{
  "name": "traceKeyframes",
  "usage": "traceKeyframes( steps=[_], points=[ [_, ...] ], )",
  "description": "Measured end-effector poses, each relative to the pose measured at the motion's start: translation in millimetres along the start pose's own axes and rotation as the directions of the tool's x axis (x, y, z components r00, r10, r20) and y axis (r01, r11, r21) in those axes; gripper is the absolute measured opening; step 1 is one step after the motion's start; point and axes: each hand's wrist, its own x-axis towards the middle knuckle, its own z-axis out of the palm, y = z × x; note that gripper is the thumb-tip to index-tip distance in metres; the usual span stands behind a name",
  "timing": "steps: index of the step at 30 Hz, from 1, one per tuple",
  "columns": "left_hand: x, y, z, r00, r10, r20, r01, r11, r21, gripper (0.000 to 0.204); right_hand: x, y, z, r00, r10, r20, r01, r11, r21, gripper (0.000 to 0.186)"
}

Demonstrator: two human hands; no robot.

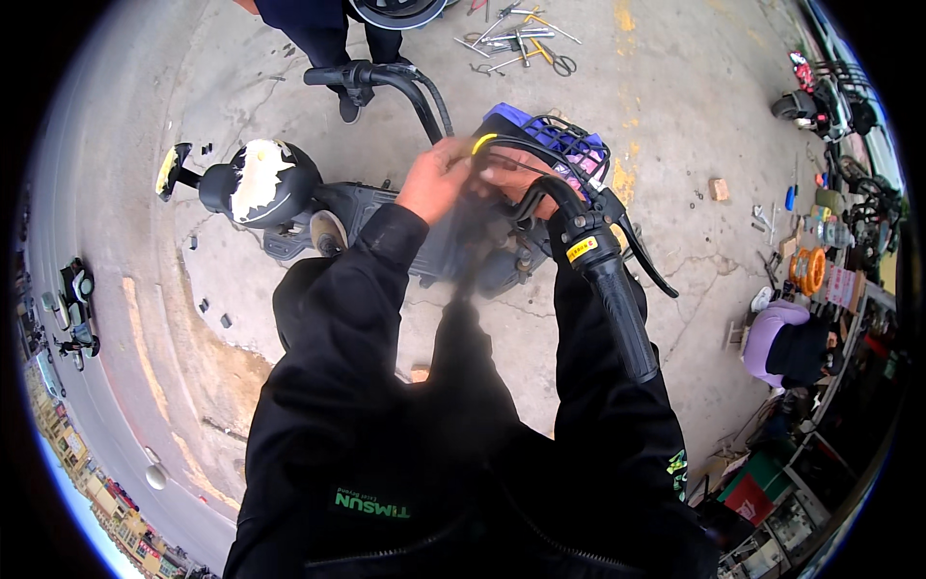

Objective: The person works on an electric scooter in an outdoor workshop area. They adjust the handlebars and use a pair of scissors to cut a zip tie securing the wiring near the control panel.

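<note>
A scooter stands under my arms, its handlebar turned across the view. My left hand is closed, thumb and fingers pinched together at the steering column; what they pinch is hidden. Beside it, my right hand reaches behind the black cables, fingers curled in among them; their hold is partly covered. One cable carries a yellow band just above my fingers. The right grip and brake lever lie over my right forearm. A dark smear blurs the area below my hands.
A wire basket with a purple-blue lining is at the scooter's front. The torn seat lies left of the footboard. Hand tools are spread on the ground ahead. One person stands ahead; another sits at right.
</note>
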Motion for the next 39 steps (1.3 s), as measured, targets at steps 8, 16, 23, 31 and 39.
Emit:
traceKeyframes(
  steps=[8,16,23,31,39],
  points=[
    [-5.4,-20.4,30.5,0.945,-0.083,-0.316,0.067,0.996,-0.06,0.026,-8.2,8.8,0.8,0.974,-0.119,-0.192,0.097,0.988,-0.123,0.031],
    [-9.5,-6.8,11.7,0.966,0.255,-0.04,-0.241,0.947,0.213,0.035,9.0,-5.2,2.1,0.995,0.038,-0.091,-0.083,0.827,-0.557,0.029],
    [-27.2,-1.9,-16.7,0.985,0.166,0.038,-0.138,0.649,0.748,0.016,5.3,15.9,-8.8,0.993,0.007,-0.12,-0.024,0.989,-0.143,0.029],
    [-49.0,36.5,42.6,0.924,-0.382,-0.025,0.364,0.898,-0.247,0.027,-8.0,68.0,-39.3,0.982,-0.188,-0.026,0.189,0.962,0.195,0.042],
    [13.6,26.3,88.1,0.957,0.102,-0.273,0.068,0.832,0.55,0.022,-35.9,79.9,-59.5,0.875,-0.44,-0.2,0.047,0.49,-0.87,0.034]
  ],
)
